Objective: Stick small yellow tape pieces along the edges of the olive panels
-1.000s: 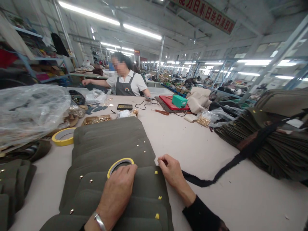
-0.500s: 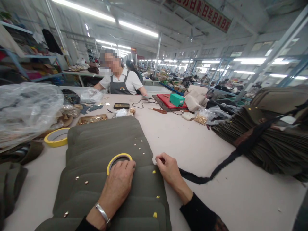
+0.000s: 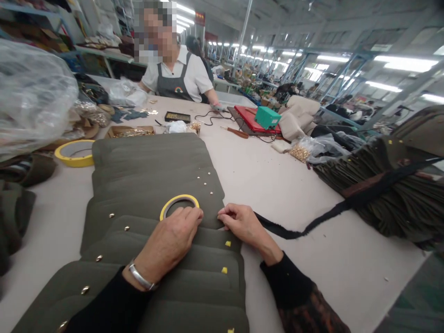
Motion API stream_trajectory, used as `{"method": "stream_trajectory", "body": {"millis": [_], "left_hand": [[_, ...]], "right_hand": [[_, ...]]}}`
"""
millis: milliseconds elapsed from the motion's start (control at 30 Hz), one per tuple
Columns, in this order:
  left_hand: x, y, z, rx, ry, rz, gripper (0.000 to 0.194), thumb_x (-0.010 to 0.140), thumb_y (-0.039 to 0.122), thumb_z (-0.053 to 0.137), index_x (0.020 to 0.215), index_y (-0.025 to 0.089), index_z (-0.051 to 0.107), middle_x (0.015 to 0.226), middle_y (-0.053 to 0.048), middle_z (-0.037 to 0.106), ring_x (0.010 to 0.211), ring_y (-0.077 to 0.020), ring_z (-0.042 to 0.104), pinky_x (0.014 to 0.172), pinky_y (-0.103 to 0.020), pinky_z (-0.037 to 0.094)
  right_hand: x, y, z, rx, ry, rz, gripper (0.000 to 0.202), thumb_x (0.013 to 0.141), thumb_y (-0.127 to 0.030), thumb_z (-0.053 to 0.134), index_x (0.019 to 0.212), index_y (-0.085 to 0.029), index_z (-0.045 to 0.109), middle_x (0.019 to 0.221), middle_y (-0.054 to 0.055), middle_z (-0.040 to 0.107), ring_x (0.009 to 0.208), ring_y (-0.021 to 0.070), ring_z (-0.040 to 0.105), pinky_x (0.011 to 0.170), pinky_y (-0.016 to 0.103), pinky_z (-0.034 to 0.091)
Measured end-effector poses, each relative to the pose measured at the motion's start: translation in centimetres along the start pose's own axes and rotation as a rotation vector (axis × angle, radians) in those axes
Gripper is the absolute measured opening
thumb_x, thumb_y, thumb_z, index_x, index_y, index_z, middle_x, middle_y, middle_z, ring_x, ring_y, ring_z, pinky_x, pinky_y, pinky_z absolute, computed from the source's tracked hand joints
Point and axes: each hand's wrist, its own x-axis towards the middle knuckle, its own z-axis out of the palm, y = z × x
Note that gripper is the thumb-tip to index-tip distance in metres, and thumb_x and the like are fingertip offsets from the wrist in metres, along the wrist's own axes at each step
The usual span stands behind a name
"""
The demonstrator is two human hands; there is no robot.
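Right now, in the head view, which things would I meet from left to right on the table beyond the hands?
Free yellow roll → open box → black tray → brown-handled tool → green box → dark stack.

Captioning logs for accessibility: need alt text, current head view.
Left hand on a yellow tape roll atop overlapping dark olive fabric pieces; right hand, fingers pinched, at their right edge. Across the table, a person in an apron.

Pale worktable [image 3: 277,194] under overlapping dark-green panels [image 3: 149,171], yellow tape roll [image 3: 78,159], black strap [image 3: 291,235].
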Motion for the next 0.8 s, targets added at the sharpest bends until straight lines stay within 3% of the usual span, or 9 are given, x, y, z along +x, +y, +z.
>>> {"method": "stream_trajectory", "body": {"millis": [467, 533, 633, 733, 800], "left_hand": [[0.4, 0.2, 0.1, 0.096, -0.076, -0.075, 0.025, 0.098, 0.025, 0.031, 0.096, 0.021, 0.056, 0.088, -0.004, 0.061, 0.085, -0.0194, 0.054, 0.074, -0.031, 0.043], [0.4, 0.1, 0.2, 0.096, -0.078, -0.074, 0.025, 0.098, 0.025, 0.031, 0.097, 0.020, 0.055, 0.088, -0.004, 0.061, 0.085, -0.0195, 0.054, 0.075, -0.031, 0.043], [0.4, 0.0, 0.3, 0.091, -0.075, -0.075, 0.023, 0.098, 0.025, 0.033, 0.097, 0.020, 0.055, 0.089, -0.004, 0.061, 0.085, -0.0197, 0.055, 0.075, -0.032, 0.043], [0.4, -0.2, 0.4, 0.084, -0.063, -0.072, 0.021, 0.098, 0.026, 0.034, 0.097, 0.020, 0.055, 0.089, -0.004, 0.061, 0.086, -0.0198, 0.055, 0.075, -0.032, 0.043], [0.4, -0.2, 0.5, 0.082, -0.056, -0.068, 0.021, 0.098, 0.026, 0.035, 0.098, 0.021, 0.055, 0.089, -0.003, 0.061, 0.086, -0.0197, 0.054, 0.076, -0.031, 0.043]], "right_hand": [[1.0, -0.1, 0.4, -0.417, 0.003, -0.138, 0.013, 0.080, -0.017, 0.062, 0.074, -0.021, 0.072, 0.069, 0.000, 0.072, 0.063, 0.0157, 0.064, 0.062, 0.025, 0.043], [1.0, 0.1, 0.1, -0.471, -0.004, -0.124, 0.009, 0.081, -0.021, 0.064, 0.082, -0.023, 0.072, 0.068, 0.000, 0.071, 0.063, 0.0162, 0.063, 0.062, 0.026, 0.043], [0.9, 0.6, -0.9, -0.442, 0.061, -0.106, 0.025, 0.081, -0.029, 0.068, 0.106, -0.023, 0.067, 0.065, -0.002, 0.068, 0.059, 0.0158, 0.062, 0.062, 0.026, 0.044], [0.3, 1.0, -1.8, -0.353, 0.134, -0.245, 0.015, 0.086, -0.025, 0.062, 0.099, -0.019, 0.067, 0.076, 0.001, 0.069, 0.069, 0.0149, 0.063, 0.068, 0.026, 0.046], [-0.1, 1.0, -2.0, -0.376, 0.107, -0.383, 0.012, 0.089, -0.019, 0.056, 0.090, -0.018, 0.067, 0.083, 0.003, 0.068, 0.076, 0.0151, 0.063, 0.072, 0.026, 0.047]]}}
